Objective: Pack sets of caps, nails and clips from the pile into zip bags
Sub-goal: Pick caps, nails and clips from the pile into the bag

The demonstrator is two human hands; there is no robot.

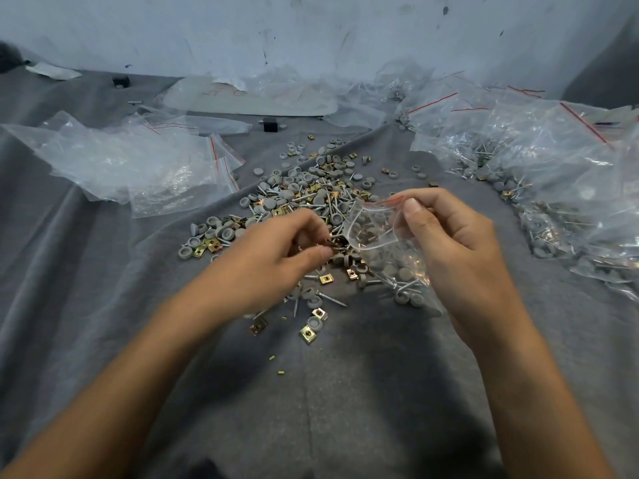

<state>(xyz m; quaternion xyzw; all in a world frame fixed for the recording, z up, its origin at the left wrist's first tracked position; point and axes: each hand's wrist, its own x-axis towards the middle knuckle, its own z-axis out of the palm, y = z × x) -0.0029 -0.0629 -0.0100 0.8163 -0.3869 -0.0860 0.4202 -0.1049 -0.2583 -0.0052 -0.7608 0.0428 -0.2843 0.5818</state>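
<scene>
While right hand point(456, 243) grips zip bag point(373, 233) — left hand point(276, 250) pinches clips point(333, 242) | filled bags point(553, 174) at right

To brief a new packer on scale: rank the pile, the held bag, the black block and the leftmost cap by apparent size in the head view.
1. pile
2. bag, pinched by the right hand
3. block and cap: look alike; the block lies farther off, so unranked.

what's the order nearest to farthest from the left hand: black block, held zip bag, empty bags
1. held zip bag, just right of the left hand
2. empty bags, back left
3. black block, far back centre
</scene>
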